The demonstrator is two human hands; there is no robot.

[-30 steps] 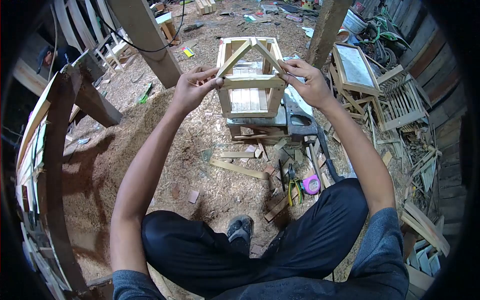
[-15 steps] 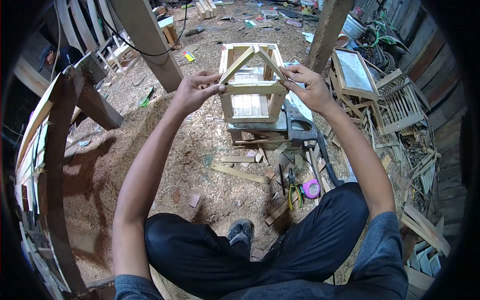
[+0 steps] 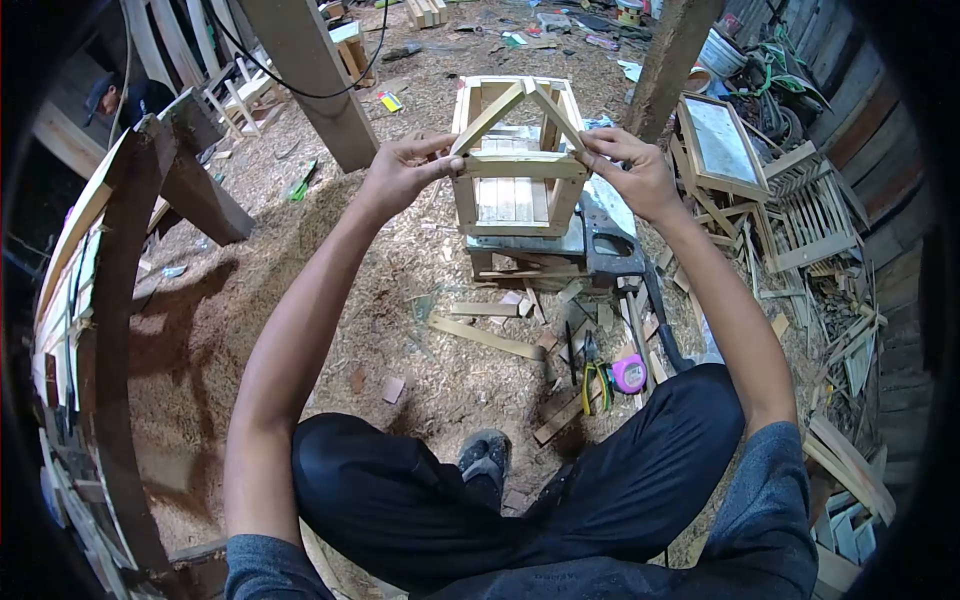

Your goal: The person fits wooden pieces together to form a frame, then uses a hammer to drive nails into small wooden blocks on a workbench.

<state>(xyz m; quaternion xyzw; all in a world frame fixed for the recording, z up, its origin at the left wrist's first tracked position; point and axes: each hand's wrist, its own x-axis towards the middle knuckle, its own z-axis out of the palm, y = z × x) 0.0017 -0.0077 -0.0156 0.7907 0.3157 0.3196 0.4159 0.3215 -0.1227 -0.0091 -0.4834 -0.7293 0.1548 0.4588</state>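
A small wooden frame with a slatted floor stands on a low bench. Two wooden strips meet in a peak above its near top rail, like a gable. My left hand pinches the lower end of the left strip against the rail's left corner. At the right corner, my right hand grips the foot of the right strip between thumb and fingers. A handsaw lies on the bench to the right of the frame.
Pliers, a pink tape measure and wood offcuts lie on the shavings before me. Posts rise on both sides. A glass-topped wooden frame stands right. Another person is at far left.
The view has shifted slightly, so the whole scene sits a little further right and the frame higher. Both hands keep their hold on the strips at the corners.
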